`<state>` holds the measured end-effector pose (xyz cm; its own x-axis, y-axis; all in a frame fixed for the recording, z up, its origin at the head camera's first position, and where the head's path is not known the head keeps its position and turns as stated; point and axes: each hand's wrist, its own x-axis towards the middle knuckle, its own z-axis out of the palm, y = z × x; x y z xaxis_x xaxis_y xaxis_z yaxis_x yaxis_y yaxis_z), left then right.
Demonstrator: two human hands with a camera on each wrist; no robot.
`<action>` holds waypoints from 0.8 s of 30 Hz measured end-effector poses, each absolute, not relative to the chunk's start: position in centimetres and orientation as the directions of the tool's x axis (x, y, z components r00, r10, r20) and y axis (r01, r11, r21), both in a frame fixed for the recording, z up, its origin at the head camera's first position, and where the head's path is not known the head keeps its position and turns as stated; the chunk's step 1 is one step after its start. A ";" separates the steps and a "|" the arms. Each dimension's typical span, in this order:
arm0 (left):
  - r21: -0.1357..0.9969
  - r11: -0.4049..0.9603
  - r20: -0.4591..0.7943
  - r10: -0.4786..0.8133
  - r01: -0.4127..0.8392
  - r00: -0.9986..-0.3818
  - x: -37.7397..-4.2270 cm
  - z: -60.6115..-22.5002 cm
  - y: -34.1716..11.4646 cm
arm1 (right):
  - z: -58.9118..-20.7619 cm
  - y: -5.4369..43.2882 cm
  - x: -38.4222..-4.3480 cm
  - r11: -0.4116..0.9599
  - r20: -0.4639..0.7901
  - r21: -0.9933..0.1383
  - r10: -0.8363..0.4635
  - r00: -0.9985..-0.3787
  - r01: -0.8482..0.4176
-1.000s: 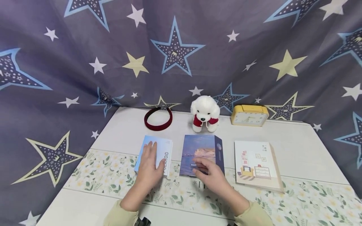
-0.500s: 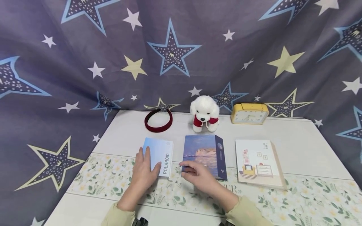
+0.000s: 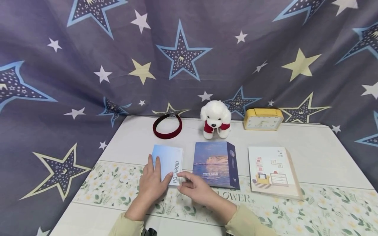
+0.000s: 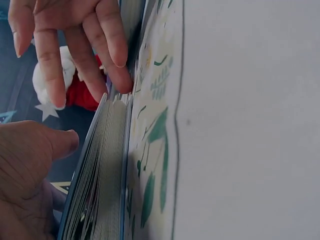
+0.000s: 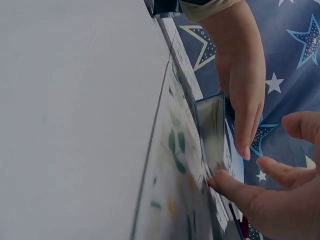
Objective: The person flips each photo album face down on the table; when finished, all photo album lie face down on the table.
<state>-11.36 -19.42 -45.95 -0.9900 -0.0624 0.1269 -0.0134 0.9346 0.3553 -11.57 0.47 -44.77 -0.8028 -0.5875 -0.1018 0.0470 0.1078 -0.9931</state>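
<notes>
A light blue photo album [image 3: 169, 156] marked POLAROID lies flat on the table. My left hand [image 3: 152, 184] rests along its left side, fingers stretched over the cover and thumb near the lower edge. At the album's right edge is my right hand [image 3: 197, 190], its fingers apart and slightly bent, fingertips right at the edge. In the left wrist view the album's thick page block [image 4: 107, 165] shows between the two hands. The right wrist view has the right thumb [image 5: 235, 190] close by the album's corner. A dark blue photo album [image 3: 210, 162] with a cliff picture lies just right of it.
Farther right lies a white album [image 3: 267, 167] with a furniture drawing. Along the back stand a dark red headband [image 3: 167, 135], a white plush dog [image 3: 216, 113] and a yellow clock [image 3: 263, 119]. A starry curtain [image 3: 118, 39] hangs behind the table [image 3: 319, 150].
My right hand has moved left from over the dark blue album to the blue album's right edge. My left hand has shifted slightly towards the blue album's left side.
</notes>
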 end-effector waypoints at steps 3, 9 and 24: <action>0.358 0.933 0.120 -0.068 -0.020 -0.990 -11.4 -45.9 -19.5 | -44.7 0.1 -11.3 0.088 -0.104 -0.994 -0.560 -0.822 0.066; 0.372 0.926 0.076 -0.090 -0.055 -0.993 -11.5 -45.9 -19.9 | -44.5 -0.2 -10.9 0.030 -0.131 -0.990 -0.559 -0.819 0.138; 0.412 0.909 0.050 -0.095 -0.066 -0.994 -11.5 -45.8 -20.4 | -44.6 -0.9 -10.7 -0.226 -0.184 -0.915 -0.506 -0.843 0.335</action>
<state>-11.52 -20.44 -45.79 -0.9942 -0.0952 0.0503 -0.0661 0.9086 0.4124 -10.66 -0.87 -44.61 -0.8427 -0.5061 -0.1838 0.3351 -0.2258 -0.9147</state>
